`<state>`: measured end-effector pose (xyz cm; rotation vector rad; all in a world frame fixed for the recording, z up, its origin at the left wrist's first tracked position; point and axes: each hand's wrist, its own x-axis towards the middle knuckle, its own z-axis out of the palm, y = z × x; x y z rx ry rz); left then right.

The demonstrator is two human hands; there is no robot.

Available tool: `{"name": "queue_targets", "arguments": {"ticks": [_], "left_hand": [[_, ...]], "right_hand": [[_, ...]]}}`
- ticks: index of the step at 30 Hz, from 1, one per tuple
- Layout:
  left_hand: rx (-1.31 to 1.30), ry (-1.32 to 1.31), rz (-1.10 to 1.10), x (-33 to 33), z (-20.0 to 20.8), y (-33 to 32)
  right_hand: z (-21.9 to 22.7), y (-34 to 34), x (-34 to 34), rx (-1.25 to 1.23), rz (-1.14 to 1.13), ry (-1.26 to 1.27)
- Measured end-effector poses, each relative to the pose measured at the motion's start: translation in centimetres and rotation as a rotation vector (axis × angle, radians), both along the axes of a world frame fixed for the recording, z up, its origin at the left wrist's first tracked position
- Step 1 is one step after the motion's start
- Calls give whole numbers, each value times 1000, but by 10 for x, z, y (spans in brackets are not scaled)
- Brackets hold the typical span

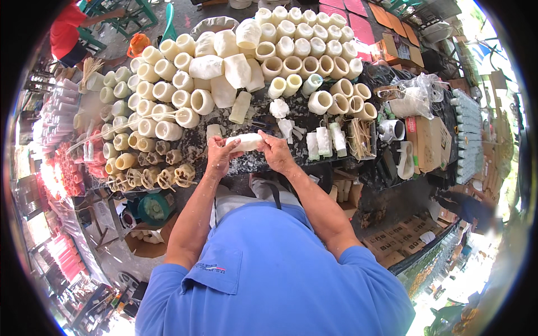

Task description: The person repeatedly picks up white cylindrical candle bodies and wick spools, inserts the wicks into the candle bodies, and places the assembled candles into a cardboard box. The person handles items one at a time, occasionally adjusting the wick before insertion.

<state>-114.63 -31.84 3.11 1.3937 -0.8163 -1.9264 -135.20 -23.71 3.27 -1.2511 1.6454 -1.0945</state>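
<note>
My left hand [218, 155] and my right hand [276, 152] hold a white wax cylinder [246, 142] level between them, one at each end, over the near edge of the table. Fingers and thumbs of both hands are closed on it. Just beyond, a pale greenish wax cylinder [240, 107] lies on the dark, flake-strewn tabletop. White crumpled lumps [279, 108] are to its right, and several short white cylinders [323, 141] stand to the right of my right hand.
Rows of hollow cream wax cups [165, 69] crowd the table's left and back. Thin sticks [360, 137] stand bundled on the right, near a cardboard box [428, 143]. Long sticks [123, 130] cross the left cups. A person in red [66, 28] is at the far left.
</note>
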Motion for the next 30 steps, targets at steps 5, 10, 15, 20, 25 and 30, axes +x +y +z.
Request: {"name": "queue_targets", "arguments": {"ticks": [5, 10, 15, 20, 25, 30], "left_hand": [[102, 212, 32, -23, 4, 7], [-383, -443, -340, -41, 6, 7], [-792, -1252, -413, 5, 2, 8], [-775, -1110, -491, 36, -18, 0], [-613, -866, -347, 46, -16, 2], [-151, -460, -373, 41, 11, 12]], "right_hand": [[2, -29, 11, 117, -483, -588], [-8, -55, 25, 333, -484, -390], [-13, -85, 23, 356, -407, 29], [-7, -44, 47, 274, -239, 160], [-3, -26, 66, 222, 20, 32], [10, -14, 71, 158, 88, -135]]}}
